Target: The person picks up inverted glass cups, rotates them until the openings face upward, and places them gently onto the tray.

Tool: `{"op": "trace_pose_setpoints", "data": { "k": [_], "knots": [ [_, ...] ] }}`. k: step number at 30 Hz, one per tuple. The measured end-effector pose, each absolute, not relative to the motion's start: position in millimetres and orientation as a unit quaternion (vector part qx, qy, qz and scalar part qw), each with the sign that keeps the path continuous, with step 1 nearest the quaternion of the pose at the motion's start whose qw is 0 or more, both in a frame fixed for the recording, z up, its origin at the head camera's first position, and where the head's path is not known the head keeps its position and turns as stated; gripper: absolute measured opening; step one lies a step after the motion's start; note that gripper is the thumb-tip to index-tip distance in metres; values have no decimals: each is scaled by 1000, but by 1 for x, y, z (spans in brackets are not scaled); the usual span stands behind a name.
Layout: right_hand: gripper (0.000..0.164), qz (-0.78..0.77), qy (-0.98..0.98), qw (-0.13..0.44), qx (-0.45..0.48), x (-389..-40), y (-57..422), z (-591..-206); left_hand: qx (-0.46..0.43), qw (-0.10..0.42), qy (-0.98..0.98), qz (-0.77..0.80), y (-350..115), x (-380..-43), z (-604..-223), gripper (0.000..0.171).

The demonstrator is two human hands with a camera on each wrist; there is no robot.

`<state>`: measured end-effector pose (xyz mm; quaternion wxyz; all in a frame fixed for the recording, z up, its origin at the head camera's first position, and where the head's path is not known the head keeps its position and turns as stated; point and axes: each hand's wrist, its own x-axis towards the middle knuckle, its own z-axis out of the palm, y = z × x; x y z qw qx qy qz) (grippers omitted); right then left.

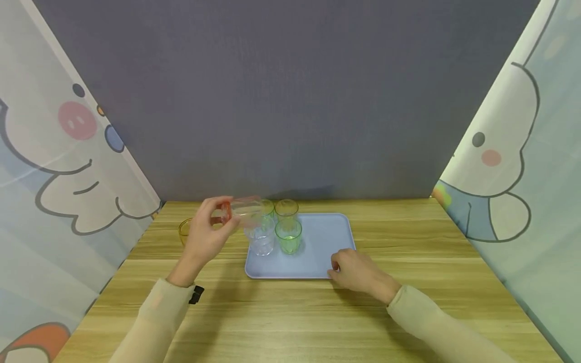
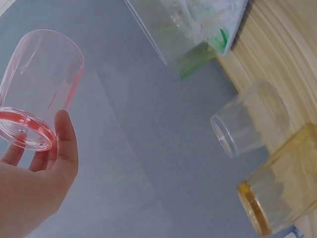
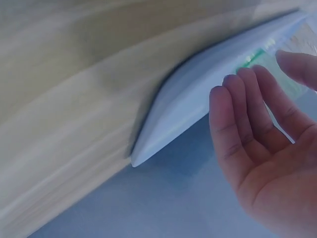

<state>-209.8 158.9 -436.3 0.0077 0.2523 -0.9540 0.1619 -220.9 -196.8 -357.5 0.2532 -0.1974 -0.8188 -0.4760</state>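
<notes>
My left hand (image 1: 204, 234) holds a clear, red-tinted cup (image 1: 245, 209) by its red base, thumb on one side and fingers on the other. The cup is tipped sideways, its mouth toward the right, above the tray's left side. On the pale blue tray (image 1: 323, 242) stand a clear cup (image 1: 262, 243) and a green cup (image 1: 289, 237), with another green cup (image 1: 267, 207) and a yellowish cup (image 1: 287, 207) behind them. My right hand (image 1: 356, 270) is at the tray's front right corner, fingers loosely bent and holding nothing; contact with the tray is unclear.
An amber cup (image 2: 280, 191) and a clear cup (image 2: 250, 119) stand on the wooden table (image 1: 408, 302) left of the tray. In the head view, the left hand partly covers the amber one. A dark grey panel (image 1: 295, 101) rises behind the table, with cartoon-printed curtains (image 1: 495, 166) at both sides.
</notes>
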Motion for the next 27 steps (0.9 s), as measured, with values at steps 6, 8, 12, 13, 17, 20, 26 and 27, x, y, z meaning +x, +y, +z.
{"op": "trace_pose_setpoints", "data": {
  "k": [6,8,12,13,17,20,26,27],
  "knots": [
    [17,197,-948,20,249,-215,158,-427,-187,227,-806,-514,-191,-219,-360,41],
    [14,221,-942,25,252,-216,159,-424,-181,224,-809,-513,-190,-220,-362,43],
    [11,273,-928,32,251,-218,161,-418,-179,219,-806,-520,-190,-219,-362,43],
    [10,286,-925,33,249,-218,161,-418,-180,219,-805,-521,-191,-219,-362,43],
    [8,337,-910,38,240,-219,161,-416,-181,216,-800,-530,-191,-219,-364,41],
    [11,364,-900,38,238,-220,161,-416,-178,214,-799,-532,-191,-219,-366,40],
    [17,411,-880,34,235,-221,159,-416,-177,202,-794,-546,-187,-218,-371,40],
    [18,420,-876,35,235,-221,158,-416,-177,200,-793,-548,-187,-218,-372,40]
  ]
}}
